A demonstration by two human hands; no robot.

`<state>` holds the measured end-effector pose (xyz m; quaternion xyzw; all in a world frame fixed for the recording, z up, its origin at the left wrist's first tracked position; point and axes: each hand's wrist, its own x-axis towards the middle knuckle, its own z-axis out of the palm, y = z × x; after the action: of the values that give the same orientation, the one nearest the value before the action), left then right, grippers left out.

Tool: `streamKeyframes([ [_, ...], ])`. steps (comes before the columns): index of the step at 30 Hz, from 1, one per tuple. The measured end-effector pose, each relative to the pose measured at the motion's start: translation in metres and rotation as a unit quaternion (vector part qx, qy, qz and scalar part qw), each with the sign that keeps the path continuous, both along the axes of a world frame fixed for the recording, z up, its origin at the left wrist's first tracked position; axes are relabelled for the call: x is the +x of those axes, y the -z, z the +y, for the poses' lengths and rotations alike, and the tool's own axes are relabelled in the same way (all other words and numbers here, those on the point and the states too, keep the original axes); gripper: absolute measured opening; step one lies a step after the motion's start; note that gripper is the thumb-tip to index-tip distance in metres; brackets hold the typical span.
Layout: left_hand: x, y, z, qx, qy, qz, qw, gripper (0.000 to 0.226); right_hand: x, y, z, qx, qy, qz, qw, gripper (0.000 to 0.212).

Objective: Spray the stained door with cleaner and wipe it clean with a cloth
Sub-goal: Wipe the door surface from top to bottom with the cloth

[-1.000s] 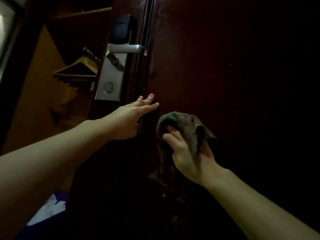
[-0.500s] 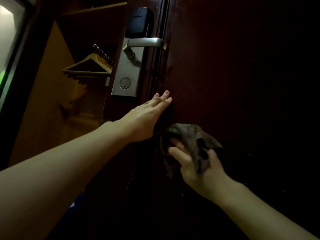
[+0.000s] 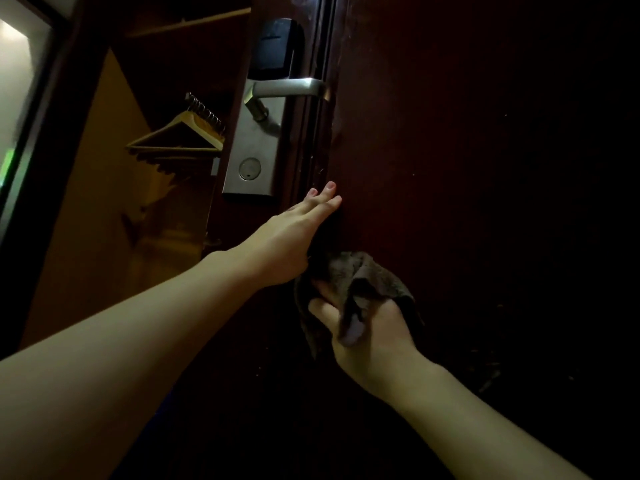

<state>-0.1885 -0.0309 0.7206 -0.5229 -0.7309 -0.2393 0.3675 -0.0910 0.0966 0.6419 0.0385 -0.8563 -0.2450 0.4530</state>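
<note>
The dark red-brown door fills the right half of the view in dim light. My left hand lies flat with straight fingers against the door's edge, just below the lock. My right hand grips a bunched grey-brown cloth and presses it on the door face, below and right of my left hand. Pale specks and smears show along the door edge near the handle. No spray bottle is in view.
A silver lock plate with a lever handle and a black card reader sits on the door edge. Left of it an open wardrobe holds several wooden hangers. A lit glass panel is at the far left.
My right hand has slid the cloth downward on the door. My left hand keeps its place at the door edge, and the view has shifted so the lock sits further right.
</note>
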Motion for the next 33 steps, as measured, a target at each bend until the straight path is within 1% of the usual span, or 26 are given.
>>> streamKeyframes([
  [1, 0.001, 0.0, 0.0, 0.001, -0.008, 0.005, 1.0, 0.096, 0.01, 0.002, 0.009, 0.016, 0.0, 0.002, 1.0, 0.045],
  [2, 0.002, 0.0, 0.001, 0.004, -0.013, 0.013, 1.0, 0.092, 0.018, 0.002, 0.024, 0.014, 0.004, 0.024, 1.0, 0.044],
  [4, 0.004, 0.003, 0.006, 0.018, -0.018, 0.024, 0.999, 0.077, 0.039, -0.002, 0.054, -0.064, -0.01, 0.135, 0.989, 0.043],
  [6, 0.005, 0.006, 0.012, 0.04, -0.02, 0.025, 0.999, 0.067, 0.055, -0.011, 0.073, -0.13, 0.014, 0.202, 0.971, 0.045],
  [7, 0.006, 0.007, 0.016, 0.047, -0.022, 0.022, 0.998, 0.068, 0.059, -0.016, 0.07, -0.173, 0.031, 0.233, 0.956, 0.045],
  [8, 0.007, 0.008, 0.019, 0.05, -0.025, 0.019, 0.998, 0.07, 0.057, -0.019, 0.062, -0.19, 0.05, 0.267, 0.943, 0.047],
  [9, 0.008, 0.01, 0.021, 0.053, -0.028, 0.02, 0.998, 0.074, 0.051, -0.018, 0.052, -0.178, 0.058, 0.288, 0.939, 0.05],
  [10, 0.009, 0.011, 0.022, 0.053, -0.034, 0.023, 0.998, 0.078, 0.043, -0.012, 0.038, -0.156, 0.062, 0.294, 0.941, 0.049],
  [12, 0.008, 0.015, 0.021, 0.047, -0.045, 0.038, 0.997, 0.087, 0.009, 0.014, 0.026, -0.114, 0.025, 0.256, 0.96, 0.044],
  [13, 0.006, 0.016, 0.019, 0.039, -0.049, 0.045, 0.997, 0.092, -0.001, 0.025, 0.022, -0.122, -0.002, 0.222, 0.967, 0.045],
  [15, 0.002, 0.018, 0.015, 0.024, -0.047, 0.05, 0.997, 0.098, -0.012, 0.041, 0.047, -0.17, -0.034, 0.176, 0.969, 0.051],
  [18, 0.003, 0.019, 0.011, 0.028, -0.039, 0.029, 0.998, 0.099, 0.014, 0.048, 0.097, -0.189, 0.052, 0.133, 0.971, 0.055],
  [19, 0.007, 0.019, 0.012, 0.031, -0.04, 0.018, 0.999, 0.1, 0.032, 0.048, 0.106, -0.197, 0.06, 0.136, 0.969, 0.055],
  [20, 0.011, 0.02, 0.015, 0.035, -0.042, 0.007, 0.998, 0.102, 0.052, 0.046, 0.111, -0.207, 0.061, 0.163, 0.963, 0.055],
  [22, 0.022, 0.024, 0.024, 0.049, -0.056, -0.011, 0.997, 0.107, 0.084, 0.045, 0.115, -0.208, 0.062, 0.252, 0.943, 0.052],
  [24, 0.033, 0.03, 0.034, 0.06, -0.078, -0.01, 0.995, 0.108, 0.102, 0.041, 0.104, -0.196, 0.118, 0.286, 0.931, 0.054],
  [25, 0.038, 0.033, 0.039, 0.061, -0.09, 0.003, 0.994, 0.107, 0.099, 0.039, 0.095, -0.203, 0.132, 0.306, 0.921, 0.051],
  [26, 0.042, 0.036, 0.044, 0.059, -0.101, 0.021, 0.993, 0.106, 0.09, 0.038, 0.084, -0.211, 0.126, 0.305, 0.92, 0.048],
  [29, 0.05, 0.042, 0.055, 0.083, -0.119, 0.06, 0.988, 0.097, 0.049, 0.047, 0.061, -0.166, 0.054, 0.24, 0.955, 0.044],
  [30, 0.052, 0.043, 0.058, 0.099, -0.12, 0.062, 0.986, 0.092, 0.044, 0.047, 0.058, -0.158, 0.025, 0.228, 0.96, 0.042],
  [31, 0.054, 0.043, 0.061, 0.114, -0.118, 0.058, 0.985, 0.088, 0.041, 0.043, 0.066, -0.12, 0.027, 0.221, 0.967, 0.04],
  [32, 0.055, 0.044, 0.063, 0.125, -0.116, 0.054, 0.984, 0.085, 0.046, 0.038, 0.073, -0.116, 0.016, 0.21, 0.971, 0.04],
  [33, 0.056, 0.044, 0.065, 0.131, -0.114, 0.054, 0.983, 0.083, 0.056, 0.033, 0.08, -0.093, 0.04, 0.203, 0.974, 0.04],
])
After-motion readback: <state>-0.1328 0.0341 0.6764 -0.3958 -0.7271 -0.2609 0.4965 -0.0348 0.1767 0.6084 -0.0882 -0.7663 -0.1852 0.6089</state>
